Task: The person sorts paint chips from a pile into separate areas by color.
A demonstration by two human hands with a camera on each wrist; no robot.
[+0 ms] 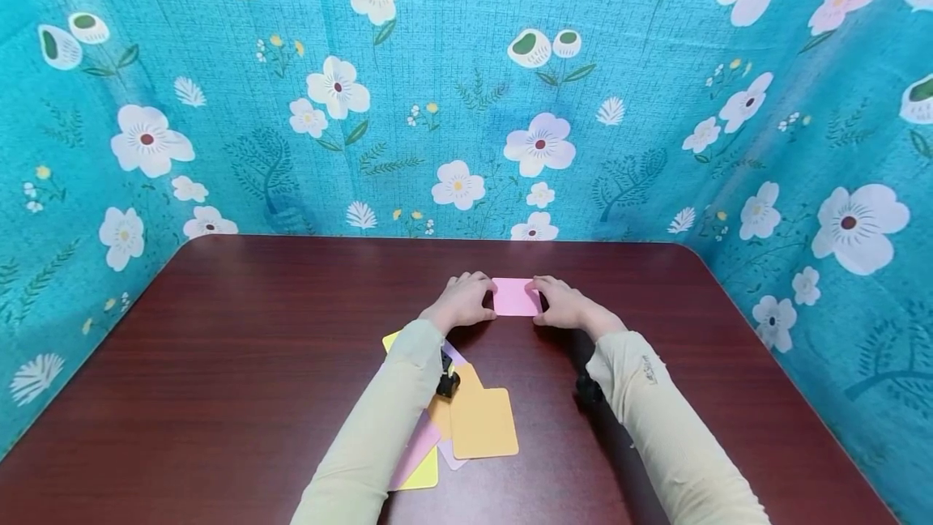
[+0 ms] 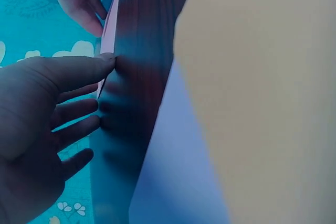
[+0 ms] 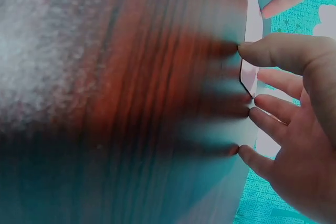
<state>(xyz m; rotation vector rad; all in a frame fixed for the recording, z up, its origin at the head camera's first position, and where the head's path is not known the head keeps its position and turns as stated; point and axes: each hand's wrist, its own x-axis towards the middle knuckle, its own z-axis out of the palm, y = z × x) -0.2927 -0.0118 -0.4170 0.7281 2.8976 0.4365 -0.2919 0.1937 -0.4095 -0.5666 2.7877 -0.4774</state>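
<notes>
A pink card with straight edges lies flat toward the back of the table, between both hands. At its left end, my left hand holds it between the thumb on the near edge and fingers on the far edge. My right hand grips the right end likewise, a fingertip overlapping the card's face. In the left wrist view the card appears as a thin strip by the thumb. The right wrist view shows the card edge-on, with the other fingers spread on the table.
Under and beside my left forearm lies a loose, overlapping pile: orange cards, a yellow card, a pink card and purple ones. The sleeve hides part of it. A blue floral curtain hangs behind the dark wooden table.
</notes>
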